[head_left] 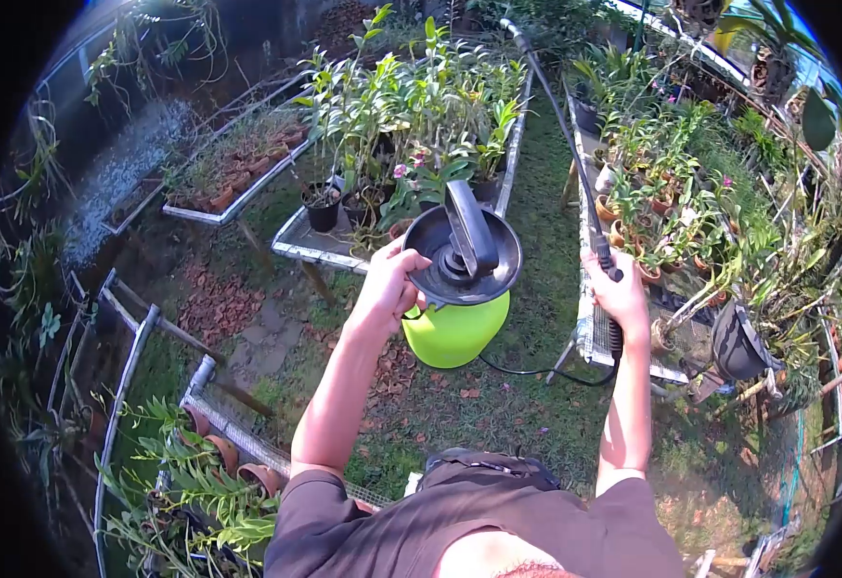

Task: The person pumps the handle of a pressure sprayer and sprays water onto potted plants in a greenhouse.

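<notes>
A pump sprayer point(454, 332) with a lime green tank and a black funnel top with a pump handle is held up before my chest. My left hand point(389, 281) grips the left side of its black rim, thumb over the edge. In my right hand point(619, 292) is the black handle of a spray wand point(567, 130). The long wand points forward and away, its tip over the grass near the far plants. A thin black hose point(546, 372) runs from the tank to the lower end of the wand handle.
Potted orchids point(411, 125) stand on a mesh bench ahead. More potted plants point(676, 193) crowd a bench on the right, by a hanging black pot point(740, 342). Clay pots point(259, 477) sit at lower left. A grass path point(544, 193) runs between the benches.
</notes>
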